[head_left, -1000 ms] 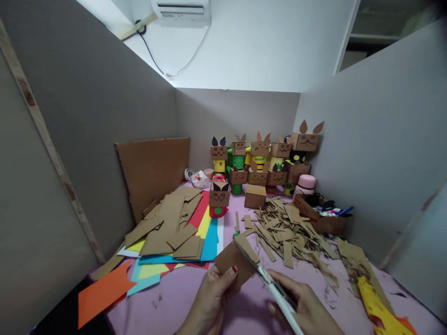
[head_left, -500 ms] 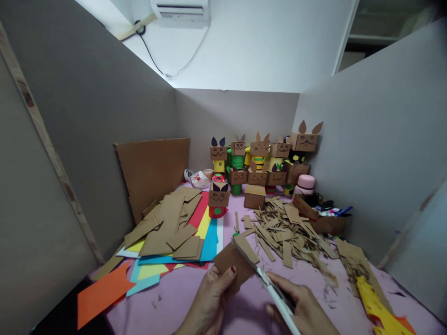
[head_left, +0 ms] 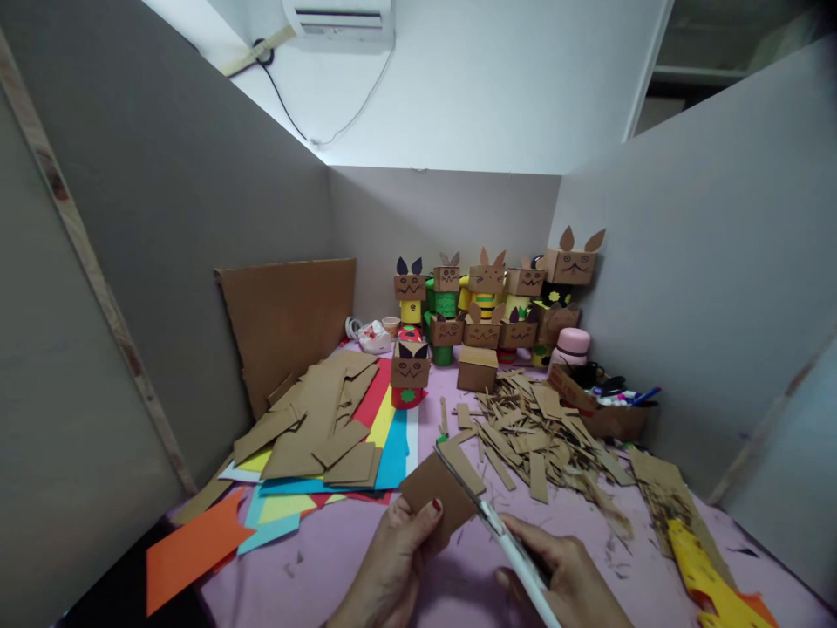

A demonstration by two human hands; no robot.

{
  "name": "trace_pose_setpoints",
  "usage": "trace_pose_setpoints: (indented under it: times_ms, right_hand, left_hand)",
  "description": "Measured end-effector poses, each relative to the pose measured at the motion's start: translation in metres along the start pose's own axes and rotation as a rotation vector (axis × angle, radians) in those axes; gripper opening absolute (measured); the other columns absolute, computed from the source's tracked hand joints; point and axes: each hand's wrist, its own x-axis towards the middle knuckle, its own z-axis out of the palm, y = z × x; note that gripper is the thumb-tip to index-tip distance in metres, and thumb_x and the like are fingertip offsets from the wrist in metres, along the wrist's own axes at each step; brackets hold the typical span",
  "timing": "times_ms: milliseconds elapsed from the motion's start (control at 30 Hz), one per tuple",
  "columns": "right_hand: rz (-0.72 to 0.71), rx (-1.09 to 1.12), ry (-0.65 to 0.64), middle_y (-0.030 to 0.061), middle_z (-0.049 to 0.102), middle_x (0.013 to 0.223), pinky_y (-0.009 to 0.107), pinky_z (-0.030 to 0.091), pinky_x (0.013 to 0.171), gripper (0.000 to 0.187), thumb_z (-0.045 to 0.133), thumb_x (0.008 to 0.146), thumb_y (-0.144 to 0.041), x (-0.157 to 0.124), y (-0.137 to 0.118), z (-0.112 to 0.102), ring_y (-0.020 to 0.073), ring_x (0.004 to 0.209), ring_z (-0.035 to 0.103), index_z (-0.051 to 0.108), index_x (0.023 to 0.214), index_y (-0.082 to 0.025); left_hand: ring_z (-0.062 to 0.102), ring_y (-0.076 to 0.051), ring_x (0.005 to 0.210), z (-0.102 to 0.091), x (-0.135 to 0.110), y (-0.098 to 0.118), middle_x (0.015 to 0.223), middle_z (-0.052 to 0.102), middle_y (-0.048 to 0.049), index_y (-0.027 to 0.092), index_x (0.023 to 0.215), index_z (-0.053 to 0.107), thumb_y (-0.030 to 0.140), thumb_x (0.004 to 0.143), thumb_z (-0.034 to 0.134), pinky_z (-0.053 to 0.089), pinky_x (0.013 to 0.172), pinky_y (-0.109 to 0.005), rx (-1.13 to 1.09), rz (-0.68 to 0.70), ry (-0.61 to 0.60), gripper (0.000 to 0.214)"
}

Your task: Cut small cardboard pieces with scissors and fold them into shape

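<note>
My left hand (head_left: pixel 400 558) is closed on a small cardboard piece (head_left: pixel 425 486), thumb on top and fingers beneath it. A pair of scissors (head_left: pixel 520 551) with long white handles is gripped in my right hand (head_left: pixel 566 563). The scissors' dark blade lies along the right edge of the cardboard piece, pointing away from me. Whether the blades are fully closed is hard to see. Just beyond the blade, a narrow cardboard strip (head_left: pixel 466 464) shows on the right side. The fingers under the cardboard are hidden.
Cardboard sheets (head_left: pixel 314 419) lie over coloured paper on the left. Cardboard scraps (head_left: pixel 529 436) are heaped on the right. A cardboard-headed figure (head_left: pixel 410 375) stands ahead, with several more behind. A yellow glue gun (head_left: pixel 710 576) lies front right, near a box of pens (head_left: pixel 618 414).
</note>
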Motion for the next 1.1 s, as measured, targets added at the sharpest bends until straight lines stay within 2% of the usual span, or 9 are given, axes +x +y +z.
trace_pose_setpoints:
  times_ms: [233,400,500,633,700,833,1000,1100]
  right_hand:
    - [0.003,0.05,0.024,-0.0006,0.065,0.067,0.022,0.047,0.055,0.042,0.061,0.064,-0.023,0.0039,0.0036,0.0014,0.0168,0.059,0.056,0.066,0.105,-0.016]
    - [-0.002,0.039,-0.011,0.0005,0.064,0.062,0.023,0.048,0.059,0.046,0.058,0.068,-0.022,0.0028,0.0052,0.0011,0.0192,0.064,0.058,0.06,0.113,-0.014]
    - [-0.022,0.03,-0.015,0.0026,0.066,0.069,0.023,0.047,0.058,0.049,0.057,0.07,-0.023,0.0027,0.0071,0.0015,0.0186,0.062,0.057,0.055,0.118,-0.012]
    - [-0.034,0.003,0.014,0.0042,0.067,0.077,0.023,0.048,0.06,0.048,0.057,0.071,-0.023,0.0023,0.0074,-0.0002,0.0197,0.066,0.059,0.056,0.117,-0.012]
    - [-0.032,-0.007,0.021,0.0044,0.068,0.078,0.024,0.048,0.063,0.047,0.057,0.07,-0.021,0.0021,0.0073,-0.0014,0.0211,0.071,0.06,0.056,0.116,-0.012]
    - [-0.034,-0.046,0.044,0.0049,0.069,0.083,0.025,0.049,0.066,0.048,0.058,0.068,-0.02,0.0021,0.0068,-0.0029,0.0218,0.071,0.061,0.058,0.115,-0.012]
    - [-0.06,-0.101,0.08,0.0016,0.067,0.069,0.024,0.049,0.065,0.047,0.058,0.068,-0.021,0.0012,0.0036,-0.0022,0.0219,0.07,0.061,0.059,0.115,-0.012]
    - [-0.054,-0.116,0.079,0.0012,0.068,0.069,0.022,0.049,0.059,0.045,0.057,0.069,-0.023,0.0006,0.0044,-0.0006,0.0196,0.063,0.06,0.061,0.113,-0.013]
  left_hand:
    - [0.06,-0.013,0.084,-0.0018,0.0019,-0.0023,0.096,0.068,-0.0058,0.019,0.122,0.048,0.016,0.075,0.062,0.046,0.076,-0.022,0.006,0.007,0.011,0.05]
    - [0.059,-0.012,0.082,-0.0034,0.0018,-0.0012,0.091,0.068,-0.0032,0.021,0.118,0.052,0.017,0.074,0.063,0.046,0.067,-0.018,0.012,0.007,0.026,0.045]
    - [0.058,-0.01,0.076,-0.0025,0.0011,-0.0001,0.087,0.068,-0.0025,0.02,0.11,0.058,0.016,0.073,0.065,0.045,0.062,-0.017,0.011,-0.002,0.034,0.038]
    - [0.054,-0.007,0.061,-0.0003,-0.0003,-0.0004,0.073,0.067,-0.0001,0.016,0.088,0.067,0.015,0.072,0.065,0.043,0.059,-0.015,0.033,-0.014,0.004,0.016]
    - [0.054,-0.007,0.059,0.0007,-0.0003,-0.0009,0.072,0.067,-0.0002,0.016,0.084,0.067,0.015,0.073,0.064,0.044,0.06,-0.016,0.03,-0.017,-0.013,0.012]
    - [0.058,-0.012,0.07,0.001,0.0012,-0.0018,0.081,0.069,-0.0048,0.015,0.093,0.066,0.016,0.073,0.064,0.045,0.067,-0.02,0.022,-0.038,-0.028,0.02]
    - [0.058,-0.011,0.069,-0.0025,0.0024,-0.0033,0.084,0.069,-0.0074,0.014,0.108,0.06,0.015,0.073,0.064,0.044,0.063,-0.019,0.025,-0.019,-0.032,0.035]
    - [0.058,-0.012,0.072,-0.0036,0.0022,-0.0041,0.092,0.068,-0.0093,0.015,0.116,0.054,0.016,0.073,0.064,0.044,0.061,-0.019,0.026,-0.007,-0.031,0.045]
